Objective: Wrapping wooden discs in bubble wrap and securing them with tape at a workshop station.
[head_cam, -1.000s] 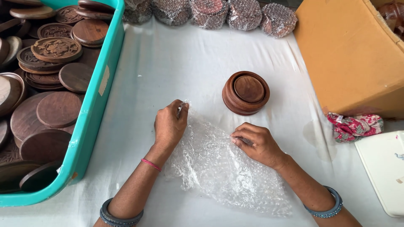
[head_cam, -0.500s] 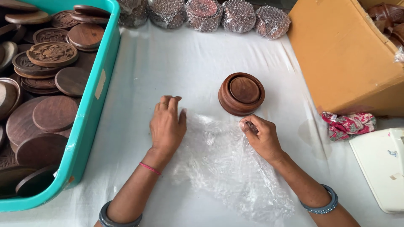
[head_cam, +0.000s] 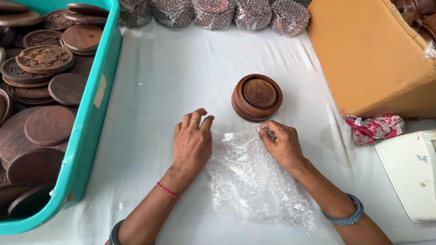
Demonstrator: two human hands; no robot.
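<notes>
Bubble wrap sheet (head_cam: 256,181), lower centre, flat on white cloth (head_cam: 150,90): light, limp, likely slippery; best taken at far corners. Left hand (head_cam: 193,143) spread, pressing near edge. Right hand (head_cam: 280,144) pinching top corner. Round wooden box (head_cam: 257,97) just above: rigid, probably heavier.

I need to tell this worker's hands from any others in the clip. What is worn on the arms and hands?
Both forearms are bare, no sleeves or gloves. The left hand has a thin gold ring on one finger, a thin pink thread at the wrist and a dark bangle further up. The right hand has no ring showing; a blue-grey bangle circles that forearm.
</notes>
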